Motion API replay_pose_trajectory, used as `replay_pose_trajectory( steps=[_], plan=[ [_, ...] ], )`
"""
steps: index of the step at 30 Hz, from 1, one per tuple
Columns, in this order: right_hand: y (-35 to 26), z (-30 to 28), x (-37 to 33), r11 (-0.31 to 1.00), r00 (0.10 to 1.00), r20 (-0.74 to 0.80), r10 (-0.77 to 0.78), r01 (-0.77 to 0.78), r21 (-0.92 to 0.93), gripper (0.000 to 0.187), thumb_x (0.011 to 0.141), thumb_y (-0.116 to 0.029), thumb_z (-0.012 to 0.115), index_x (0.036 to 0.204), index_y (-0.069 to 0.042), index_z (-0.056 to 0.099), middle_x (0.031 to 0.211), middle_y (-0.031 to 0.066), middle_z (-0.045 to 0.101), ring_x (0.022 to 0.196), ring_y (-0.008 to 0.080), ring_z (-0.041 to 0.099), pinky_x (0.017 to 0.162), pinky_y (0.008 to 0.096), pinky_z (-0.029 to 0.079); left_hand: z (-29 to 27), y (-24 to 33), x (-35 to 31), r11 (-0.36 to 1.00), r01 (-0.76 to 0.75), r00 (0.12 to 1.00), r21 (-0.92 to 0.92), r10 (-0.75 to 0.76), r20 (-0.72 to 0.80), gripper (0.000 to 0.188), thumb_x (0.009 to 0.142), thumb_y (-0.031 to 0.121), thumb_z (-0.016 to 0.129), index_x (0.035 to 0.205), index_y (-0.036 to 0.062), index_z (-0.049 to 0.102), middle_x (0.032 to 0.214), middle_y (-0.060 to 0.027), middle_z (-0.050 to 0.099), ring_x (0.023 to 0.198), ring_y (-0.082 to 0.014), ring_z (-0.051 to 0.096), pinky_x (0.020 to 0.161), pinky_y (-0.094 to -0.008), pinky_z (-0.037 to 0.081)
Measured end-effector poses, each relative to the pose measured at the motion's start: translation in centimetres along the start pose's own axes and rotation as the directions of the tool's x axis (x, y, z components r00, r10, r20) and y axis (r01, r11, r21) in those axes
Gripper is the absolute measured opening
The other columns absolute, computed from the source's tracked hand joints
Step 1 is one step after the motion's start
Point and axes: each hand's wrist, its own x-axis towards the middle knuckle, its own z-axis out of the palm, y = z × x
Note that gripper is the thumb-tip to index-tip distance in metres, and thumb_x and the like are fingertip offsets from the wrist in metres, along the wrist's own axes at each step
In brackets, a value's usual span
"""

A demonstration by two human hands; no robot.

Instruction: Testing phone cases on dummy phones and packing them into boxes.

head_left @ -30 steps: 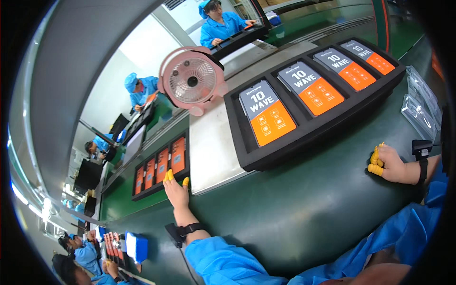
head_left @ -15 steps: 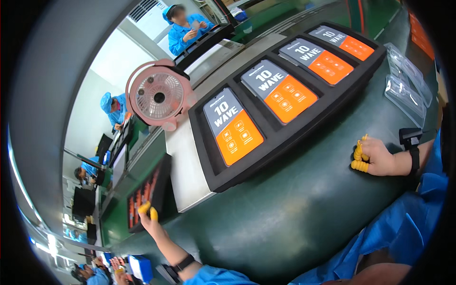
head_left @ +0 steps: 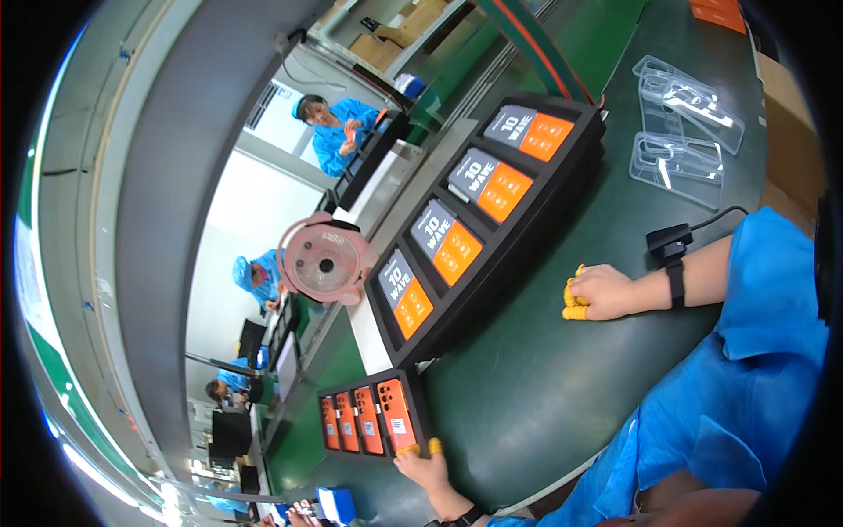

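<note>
My left hand (head_left: 425, 467), with yellow finger cots on its fingertips, grips the near right edge of a small black tray (head_left: 424, 402). One cot lies over the inner side, by the lower end of an orange phone (head_left: 394, 413); another is outside the wall. Several such phones stand in a row in the tray, camera ends up. My right hand (head_left: 606, 292), also in yellow cots, rests on the green table with its fingers curled in. I see nothing in it. Ahead of it lies a long black tray (head_left: 518, 235) whose slots hold grey-and-orange phone-shaped pieces (head_left: 446, 241).
A pink fan (head_left: 325, 259) stands behind the long tray. Clear plastic shells (head_left: 678, 167) lie at the far right of the green table (head_left: 527, 369). A black device (head_left: 669, 241) with a cable sits by my right wrist. Co-workers in blue (head_left: 338, 132) sit along the line.
The whole view has shifted, so the trays appear farther left and smaller. The small tray, steeply tilted and blurred before, now shows its phones plainly. My right hand stays curled on the table.
</note>
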Motion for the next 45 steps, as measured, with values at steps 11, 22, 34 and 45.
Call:
replay_pose_trajectory(
  steps=[11, 22, 34, 45],
  plan=[
    [0.4, -1.9, -0.1, 0.960, 0.964, 0.208, 0.163, -0.204, 0.191, 0.030, 0.073, -0.035, 0.056, 0.082, -0.007, 0.058, 0.075, 0.0118, 0.060, 0.074, 0.0285, 0.057, 0.066, 0.0361, 0.044, -6.6, 5.9, -2.4, 0.986, -0.058, 0.998, -0.157, 0.058, -0.008, 0.038, 0.050, 0.009, 0.072, 0.071, -0.0026, 0.043, 0.078, -0.0158, 0.042, 0.077, -0.0339, 0.041, 0.068, -0.0400, 0.034],
    [5.7, -15.1, -7.8, 0.972, 0.940, -0.335, 0.066, -0.135, -0.190, 0.025, 0.068, -0.027, 0.062, 0.081, -0.007, 0.055, 0.077, 0.0061, 0.052, 0.076, 0.0251, 0.050, 0.065, 0.0345, 0.043, -6.2, 23.7, -6.9, 0.967, -0.192, 0.971, -0.166, 0.212, 0.111, 0.037, 0.049, 0.021, 0.073, 0.065, -0.0010, 0.049, 0.071, -0.0150, 0.047, 0.073, -0.0339, 0.043, 0.062, -0.0427, 0.034],
    [10.7, -13.3, -9.8, 0.836, 0.964, -0.243, 0.109, -0.221, -0.502, 0.015, 0.064, -0.012, 0.060, 0.076, -0.006, 0.053, 0.083, 0.0073, 0.050, 0.078, 0.0239, 0.050, 0.067, 0.0316, 0.043, -2.2, 31.0, -4.6, 0.894, -0.151, 0.957, -0.423, 0.239, 0.164, 0.024, 0.070, 0.021, 0.062, 0.067, -0.0006, 0.052, 0.070, -0.0162, 0.049, 0.069, -0.0330, 0.045, 0.061, -0.0416, 0.035],
    [6.3, -11.8, -11.6, 0.976, 0.910, 0.390, -0.137, 0.191, -0.104, 0.013, 0.069, -0.013, 0.055, 0.080, -0.006, 0.055, 0.081, 0.0091, 0.052, 0.077, 0.0270, 0.053, 0.068, 0.0353, 0.043, -3.1, 29.7, -3.4, 0.920, -0.160, 0.965, -0.358, 0.221, 0.137, 0.023, 0.076, 0.018, 0.057, 0.078, -0.0033, 0.050, 0.077, -0.0162, 0.047, 0.077, -0.0312, 0.044, 0.067, -0.0385, 0.035]
  ],
)
